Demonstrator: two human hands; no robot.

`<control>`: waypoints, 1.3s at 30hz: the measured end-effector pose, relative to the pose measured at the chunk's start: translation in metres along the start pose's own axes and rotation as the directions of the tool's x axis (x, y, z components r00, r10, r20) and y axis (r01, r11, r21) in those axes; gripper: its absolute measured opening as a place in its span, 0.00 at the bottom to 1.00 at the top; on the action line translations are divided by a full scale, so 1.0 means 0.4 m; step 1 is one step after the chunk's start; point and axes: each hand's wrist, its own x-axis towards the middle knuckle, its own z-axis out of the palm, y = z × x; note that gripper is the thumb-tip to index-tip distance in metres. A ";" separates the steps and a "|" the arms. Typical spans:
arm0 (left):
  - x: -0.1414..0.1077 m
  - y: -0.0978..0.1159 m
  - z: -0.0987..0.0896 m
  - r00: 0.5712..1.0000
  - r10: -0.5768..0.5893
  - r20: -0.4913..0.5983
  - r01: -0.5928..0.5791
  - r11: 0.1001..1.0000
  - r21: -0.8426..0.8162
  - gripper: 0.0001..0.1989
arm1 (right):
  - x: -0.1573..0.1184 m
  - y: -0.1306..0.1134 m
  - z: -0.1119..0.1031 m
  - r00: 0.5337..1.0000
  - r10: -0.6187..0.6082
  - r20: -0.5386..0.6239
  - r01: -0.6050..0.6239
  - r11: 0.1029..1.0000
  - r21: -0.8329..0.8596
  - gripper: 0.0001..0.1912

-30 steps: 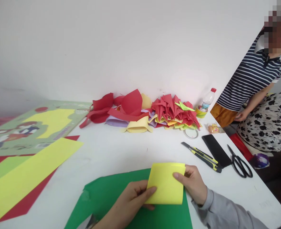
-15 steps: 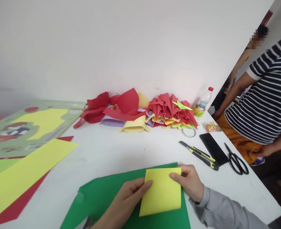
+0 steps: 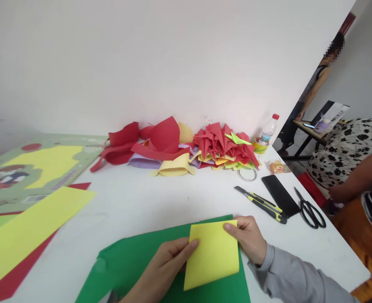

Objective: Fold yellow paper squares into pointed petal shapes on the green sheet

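Note:
A yellow sheet of paper (image 3: pixel 212 254), roughly square, is held up between both hands, in front of a larger green sheet (image 3: pixel 138 256) on the table. My left hand (image 3: pixel 167 261) pinches its left edge, thumb in front and fingers behind. At the upper right corner, my right hand (image 3: pixel 248 235) grips it the same way, thumb on the front face. The paper's lower edge bows slightly. A dark object partly under my left forearm, at the bottom edge, is too hidden to name.
Right of the hands lie a utility knife (image 3: pixel 263 206), a black flat case (image 3: pixel 280 195) and scissors (image 3: pixel 309 210). Folded red paper shapes (image 3: pixel 220 143) and a bottle (image 3: pixel 266 134) stand by the wall. Yellow strips (image 3: pixel 40 231) lie left. People are beyond the table's right edge.
The yellow paper and both hands stay nearly as they were. My view has shifted slightly right. The person in stripes has moved lower and rightward, and someone in a floral-patterned garment now shows.

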 end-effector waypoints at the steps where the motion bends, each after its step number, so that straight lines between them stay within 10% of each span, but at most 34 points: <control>1: 0.000 -0.003 0.000 1.000 0.003 0.000 -0.003 1.000 0.005 0.26 | 0.000 -0.001 0.000 1.000 0.017 -0.002 -0.017 0.999 0.031 0.27; 25: -0.003 0.000 0.005 0.991 0.115 0.063 -0.121 0.987 0.103 0.24 | -0.003 -0.012 0.004 0.997 0.060 -0.057 -0.053 0.992 0.114 0.17; 34: -0.013 0.001 0.001 0.969 0.124 0.214 -0.172 0.960 0.222 0.25 | 0.005 -0.045 -0.045 0.895 0.177 0.409 -0.248 0.961 0.126 0.19; 39: -0.030 0.017 0.009 0.948 0.045 0.315 -0.148 0.939 0.311 0.25 | -0.022 -0.024 -0.011 0.904 0.197 0.380 -0.249 0.964 0.094 0.18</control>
